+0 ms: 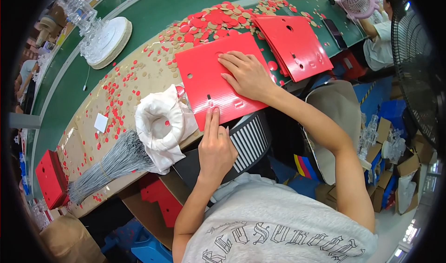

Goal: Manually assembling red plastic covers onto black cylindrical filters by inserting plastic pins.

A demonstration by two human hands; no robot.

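Note:
A red corrugated plastic sheet [204,72] with punched holes and slots lies tilted at the table's near edge in front of me. My right hand [248,75] rests flat on its right half, fingers stretched over a round cut mark. At the sheet's near left corner is my left hand [216,144]. Its index and middle fingers reach straight onto the sheet beside a small slot, while the other fingers are curled and the thumb is hidden. To the right leans a stack of similar red sheets [297,44]. Loose red and tan discs [216,21] are heaped behind the sheet.
A white cloth-lined round container [160,119] stands left of the sheet, beside a bundle of grey wires [111,156]. More red sheets [51,179] sit far left. A clear ornament on a round base [104,40] stands behind. A phone [334,33] and black fan [416,68] are at right.

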